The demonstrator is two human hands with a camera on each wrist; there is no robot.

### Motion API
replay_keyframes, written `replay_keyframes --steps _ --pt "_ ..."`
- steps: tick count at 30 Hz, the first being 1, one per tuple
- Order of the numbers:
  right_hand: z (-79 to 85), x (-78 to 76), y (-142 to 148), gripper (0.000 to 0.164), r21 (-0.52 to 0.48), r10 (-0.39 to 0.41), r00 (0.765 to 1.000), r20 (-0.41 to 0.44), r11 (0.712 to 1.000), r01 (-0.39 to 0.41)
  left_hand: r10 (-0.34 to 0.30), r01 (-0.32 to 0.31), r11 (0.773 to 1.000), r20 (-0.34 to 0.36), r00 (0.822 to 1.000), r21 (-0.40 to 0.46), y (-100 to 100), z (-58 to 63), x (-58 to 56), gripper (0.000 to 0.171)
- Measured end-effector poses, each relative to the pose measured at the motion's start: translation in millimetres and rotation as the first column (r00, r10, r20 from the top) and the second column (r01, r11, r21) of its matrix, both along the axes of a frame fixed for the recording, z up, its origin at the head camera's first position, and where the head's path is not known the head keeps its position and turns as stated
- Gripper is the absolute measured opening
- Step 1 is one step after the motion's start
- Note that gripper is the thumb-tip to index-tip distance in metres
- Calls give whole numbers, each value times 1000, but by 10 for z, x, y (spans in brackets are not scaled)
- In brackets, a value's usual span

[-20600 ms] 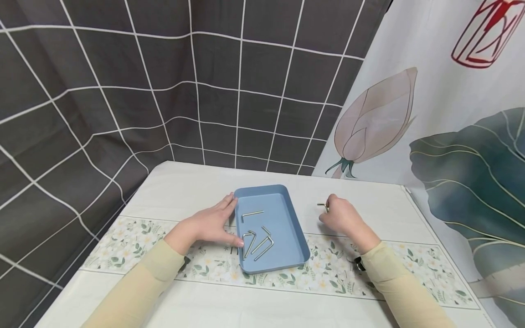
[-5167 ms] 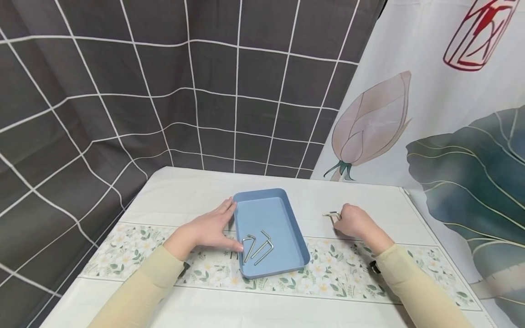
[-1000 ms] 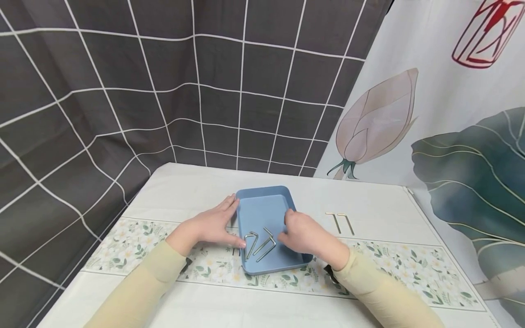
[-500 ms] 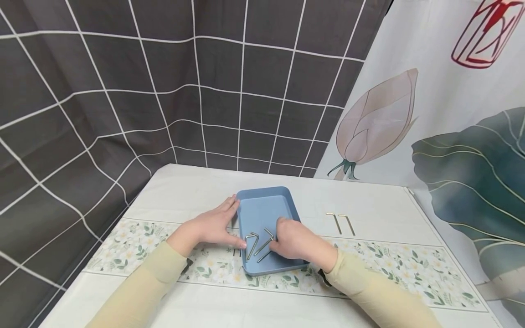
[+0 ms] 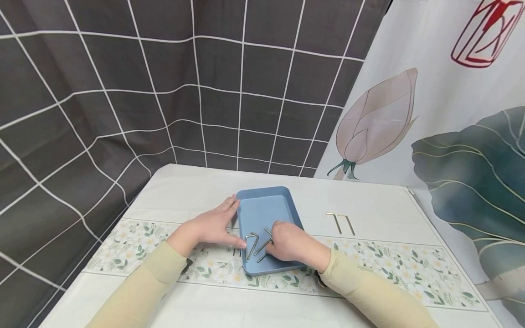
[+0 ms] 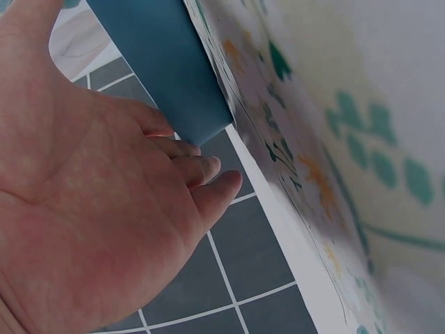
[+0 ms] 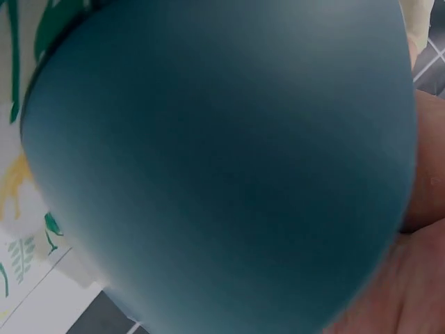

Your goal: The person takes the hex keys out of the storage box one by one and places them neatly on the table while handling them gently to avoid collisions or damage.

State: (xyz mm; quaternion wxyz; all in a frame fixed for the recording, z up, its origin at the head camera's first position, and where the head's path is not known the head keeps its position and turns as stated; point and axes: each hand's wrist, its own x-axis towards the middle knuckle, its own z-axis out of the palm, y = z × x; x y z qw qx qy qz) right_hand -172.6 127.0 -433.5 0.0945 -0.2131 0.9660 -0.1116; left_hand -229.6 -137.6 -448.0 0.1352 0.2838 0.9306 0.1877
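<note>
A shallow blue tray (image 5: 263,193) stands on the table with several L-shaped metal hex keys (image 5: 254,247) in its near half. My left hand (image 5: 213,226) rests along the tray's left side, fingers straight and thumb spread to the near left rim. In the left wrist view the fingertips lie against the tray wall (image 6: 163,62). My right hand (image 5: 289,241) reaches over the right side into the tray, fingers curled down over a hex key at the right of the group. Its fingertips are hidden, so I cannot tell whether they pinch that key. The tray's outer wall (image 7: 208,174) fills the right wrist view.
Two more hex keys, a left one (image 5: 337,223) and a right one (image 5: 349,225), lie side by side on the tablecloth (image 5: 381,205) right of the tray. A dark gridded curtain (image 5: 213,105) and a flower-printed curtain (image 5: 373,118) hang behind the table.
Two keys once in my right hand now lie on the table; a key left the tray's far part. Over the last second my right hand moved left and nearer, onto the keys. Left hand stays.
</note>
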Motion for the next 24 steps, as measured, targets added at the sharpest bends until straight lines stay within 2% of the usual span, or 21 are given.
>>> replay_keyframes --steps 8,24 --pt "-21 -2 -13 27 35 30 1000 -6 999 -30 3 -3 1000 3 1000 -2 -2 -3 1 144" --pt "-59 13 -46 25 35 30 999 -23 999 -30 4 -4 1000 6 1000 2 8 42 24 143"
